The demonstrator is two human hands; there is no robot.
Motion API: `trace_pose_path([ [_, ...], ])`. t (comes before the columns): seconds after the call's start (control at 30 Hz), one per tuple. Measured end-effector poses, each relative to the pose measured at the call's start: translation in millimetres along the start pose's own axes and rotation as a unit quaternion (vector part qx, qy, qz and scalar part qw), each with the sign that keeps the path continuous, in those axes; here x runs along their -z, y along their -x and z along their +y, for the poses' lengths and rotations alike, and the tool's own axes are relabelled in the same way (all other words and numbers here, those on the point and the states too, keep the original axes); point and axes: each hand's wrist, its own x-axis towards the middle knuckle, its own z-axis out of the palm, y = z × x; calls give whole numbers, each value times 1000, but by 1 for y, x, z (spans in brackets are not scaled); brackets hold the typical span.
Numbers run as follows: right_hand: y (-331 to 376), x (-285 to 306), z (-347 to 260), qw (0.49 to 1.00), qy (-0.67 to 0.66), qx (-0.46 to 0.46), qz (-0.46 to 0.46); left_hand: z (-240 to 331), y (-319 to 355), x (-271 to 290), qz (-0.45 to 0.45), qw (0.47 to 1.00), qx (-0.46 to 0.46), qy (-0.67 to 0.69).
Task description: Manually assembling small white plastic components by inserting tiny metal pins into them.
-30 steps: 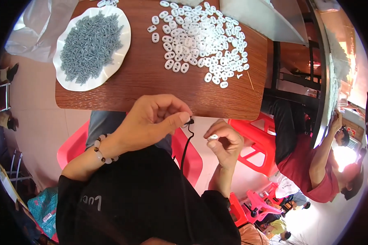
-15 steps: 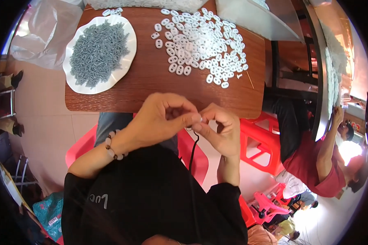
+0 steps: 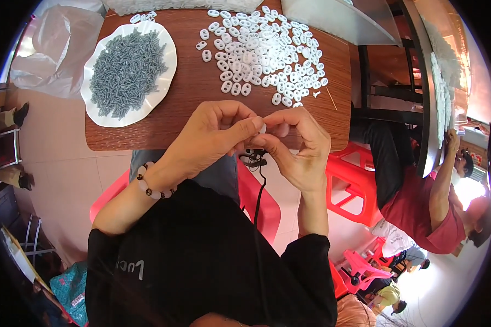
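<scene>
Over the table's near edge, my two hands meet at their fingertips around a small white plastic piece (image 3: 263, 129). My left hand (image 3: 210, 133), with a bead bracelet (image 3: 148, 185) on its wrist, pinches it between thumb and fingers. From the other side, the thumb and forefinger of my right hand (image 3: 302, 150) close on the same piece. Fingers cover most of it. Beyond my hands lies a spread of white oval two-hole pieces (image 3: 256, 52). To the left, a white wavy-rimmed plate (image 3: 172, 68) bears a heap of small grey rod-like parts (image 3: 126, 73).
A black cord with dark-rimmed glasses (image 3: 252, 158) hangs just below my hands. A thin stick (image 3: 332, 99) lies near the right edge of the brown table (image 3: 193, 71). Red stools (image 3: 354, 191) stand at right, where another person in a red top (image 3: 420, 212) sits.
Both hands have moved up and away from me, now over the table's near edge, still pinching together. The table has shifted slightly in view, and the dangling glasses show more below the hands.
</scene>
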Motion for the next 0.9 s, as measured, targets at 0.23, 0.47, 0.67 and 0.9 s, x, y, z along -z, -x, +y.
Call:
trace_pose_path([
  [0.23, -6, 2, 2, 999, 10, 49, -13, -1, 0, 2, 17, 999, 8, 37],
  [0.47, 7, -17, 18, 992, -116, -49, -24, -16, 2, 7, 57, 998, -34, 8],
  [0.67, 3, -27, 19, 992, -113, -44, -22, -19, 1, 17, 56, 998, -13, 24],
  [0.9, -3, -36, 17, 993, -91, -63, -31, -25, 0, 25, 65, 998, -10, 21],
])
